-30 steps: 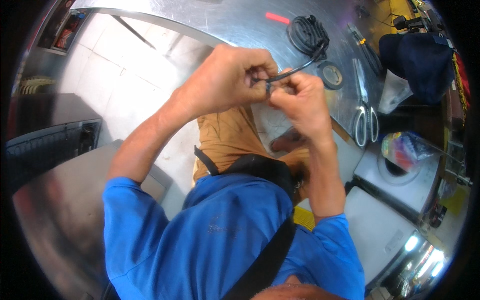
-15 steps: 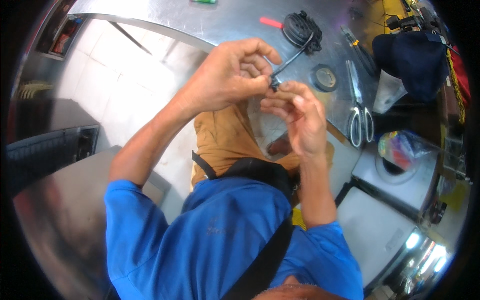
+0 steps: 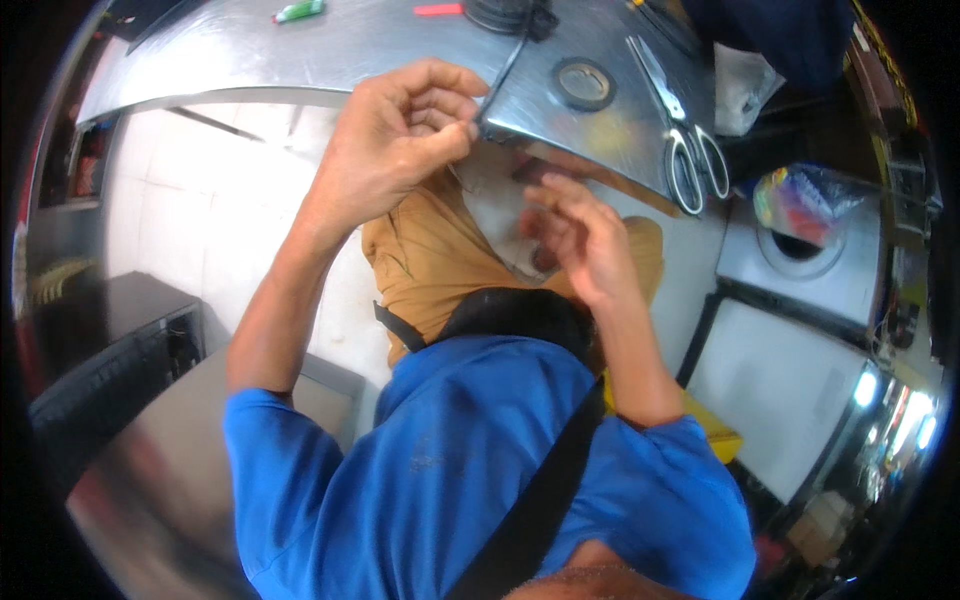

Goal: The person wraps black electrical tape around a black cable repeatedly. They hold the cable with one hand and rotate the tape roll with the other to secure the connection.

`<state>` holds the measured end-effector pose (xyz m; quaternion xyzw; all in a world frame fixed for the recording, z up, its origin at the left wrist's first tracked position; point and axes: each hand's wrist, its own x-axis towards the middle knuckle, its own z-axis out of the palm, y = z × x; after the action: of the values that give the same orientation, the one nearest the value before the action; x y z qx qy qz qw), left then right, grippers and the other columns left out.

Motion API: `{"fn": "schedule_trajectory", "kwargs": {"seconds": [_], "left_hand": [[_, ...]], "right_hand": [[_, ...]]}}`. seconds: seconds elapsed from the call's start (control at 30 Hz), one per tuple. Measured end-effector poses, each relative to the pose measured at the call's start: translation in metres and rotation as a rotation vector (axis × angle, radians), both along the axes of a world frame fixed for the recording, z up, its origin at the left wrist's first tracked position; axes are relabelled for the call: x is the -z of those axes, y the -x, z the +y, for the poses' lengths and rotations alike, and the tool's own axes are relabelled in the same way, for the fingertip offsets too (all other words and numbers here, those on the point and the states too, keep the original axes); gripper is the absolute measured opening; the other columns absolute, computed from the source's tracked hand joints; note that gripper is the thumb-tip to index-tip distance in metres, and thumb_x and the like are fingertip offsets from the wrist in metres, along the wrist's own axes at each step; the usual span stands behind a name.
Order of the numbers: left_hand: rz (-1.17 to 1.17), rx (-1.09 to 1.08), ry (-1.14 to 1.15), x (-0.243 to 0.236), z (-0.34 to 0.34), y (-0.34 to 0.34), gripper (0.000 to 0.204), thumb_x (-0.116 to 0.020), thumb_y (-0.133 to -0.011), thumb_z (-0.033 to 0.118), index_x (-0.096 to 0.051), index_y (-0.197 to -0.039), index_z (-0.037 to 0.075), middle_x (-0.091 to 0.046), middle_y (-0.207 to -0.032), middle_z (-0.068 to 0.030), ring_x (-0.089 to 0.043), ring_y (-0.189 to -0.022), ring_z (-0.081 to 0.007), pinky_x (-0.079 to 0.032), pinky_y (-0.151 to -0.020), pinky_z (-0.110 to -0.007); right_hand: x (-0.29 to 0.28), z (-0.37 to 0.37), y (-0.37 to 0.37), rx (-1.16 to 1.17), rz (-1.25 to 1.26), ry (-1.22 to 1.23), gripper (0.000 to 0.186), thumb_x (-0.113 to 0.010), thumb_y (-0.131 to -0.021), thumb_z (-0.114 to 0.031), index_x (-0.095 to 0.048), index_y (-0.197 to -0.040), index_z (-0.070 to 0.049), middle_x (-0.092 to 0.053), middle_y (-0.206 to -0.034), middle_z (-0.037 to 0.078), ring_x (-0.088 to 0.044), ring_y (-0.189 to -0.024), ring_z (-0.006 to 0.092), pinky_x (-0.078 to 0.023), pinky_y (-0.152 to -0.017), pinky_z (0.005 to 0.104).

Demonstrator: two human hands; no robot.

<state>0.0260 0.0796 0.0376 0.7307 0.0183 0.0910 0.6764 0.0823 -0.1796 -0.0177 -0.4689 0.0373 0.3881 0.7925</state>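
Note:
My left hand point(image 3: 408, 130) is over the near edge of the metal table, thumb and forefinger pinched on the end of a thin dark cable point(image 3: 508, 68). That cable runs up to a round black item with cord bundled on it point(image 3: 497, 14), cut off by the top of the picture. Apart from it, below the table edge, hovers my right hand point(image 3: 585, 240), its fingers loosely bent and spread, with nothing seen in them. A roll of black tape point(image 3: 583, 83) lies flat just right of the cable. Farther right are the scissors point(image 3: 682, 135), partly spread, handles toward me.
On the metal table point(image 3: 230, 60) are a small green tube point(image 3: 298, 11) and a red strip-shaped thing point(image 3: 439, 10). A clear plastic bag point(image 3: 742, 92) and dark cloth point(image 3: 790, 40) sit at the right. Below stands a white appliance point(image 3: 775, 415) beside a colourful plastic package point(image 3: 800, 205).
My right hand has let go of the cable end and dropped away from it. My left hand still pinches the cable. The view has shifted, so table things appear higher and farther left.

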Motion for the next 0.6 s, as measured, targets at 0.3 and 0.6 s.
{"fn": "schedule_trajectory", "kwargs": {"seconds": [0.3,0.6], "left_hand": [[0.025,-0.033,-0.073,-0.001,-0.008,-0.002,0.029,-0.075,-0.094,0.008,-0.067,-0.121,0.001,-0.071,-0.092,-0.0013,-0.065,-0.076,-0.0031,-0.054,-0.063,-0.018],[0.055,-0.027,0.034,0.006,-0.015,-0.005,0.031,-0.075,-0.093,0.007,-0.066,-0.122,0.001,-0.071,-0.094,-0.0011,-0.065,-0.077,-0.0042,-0.055,-0.064,-0.019]], "right_hand": [[0.017,-0.002,0.01,0.336,0.077,-0.24,0.036,-0.055,-0.096,-0.007,-0.055,-0.13,0.004,-0.061,-0.138,0.02,-0.066,-0.12,0.0351,-0.051,-0.11,0.0471],[-0.01,-0.02,0.037,0.315,0.022,-0.319,0.043,-0.056,-0.098,-0.011,-0.052,-0.139,0.001,-0.058,-0.142,0.02,-0.065,-0.122,0.0326,-0.048,-0.112,0.047]]}}
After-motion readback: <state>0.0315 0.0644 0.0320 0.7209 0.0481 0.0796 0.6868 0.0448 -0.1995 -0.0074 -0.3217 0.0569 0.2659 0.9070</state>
